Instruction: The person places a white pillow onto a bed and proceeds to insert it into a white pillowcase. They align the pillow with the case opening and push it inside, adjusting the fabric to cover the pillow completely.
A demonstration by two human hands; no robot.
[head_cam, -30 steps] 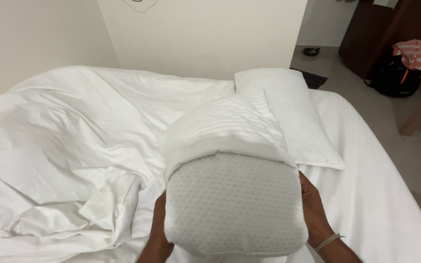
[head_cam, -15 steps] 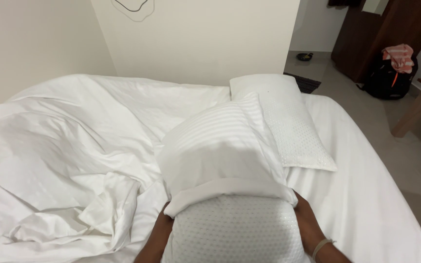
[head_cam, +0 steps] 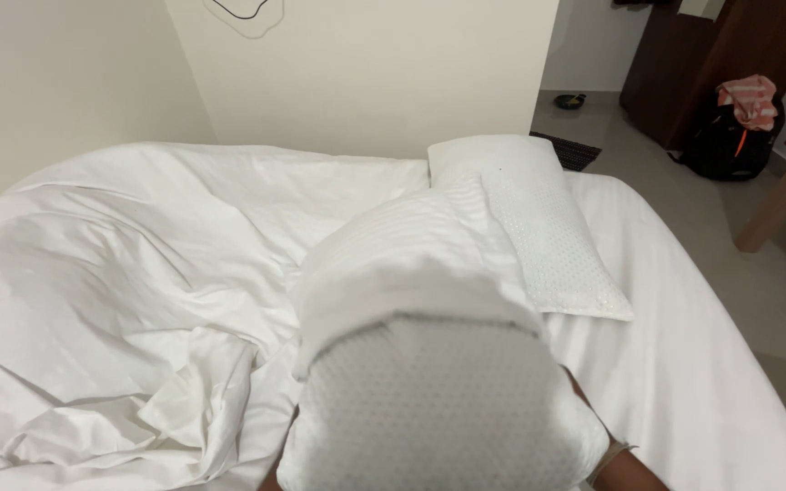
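Since a second ago the striped pillowcase (head_cam: 411,264) has slid further down the dotted pillow (head_cam: 438,409), and the pillow has come closer, filling the lower middle of the frame. My hands sit under and beside it, almost wholly hidden; only my right wrist with its bangle (head_cam: 613,455) shows at the lower right, so I cannot tell how my fingers are set. Behind, a second pillow (head_cam: 539,227) lies on the bed, crumpled white sheets (head_cam: 129,300) at left.
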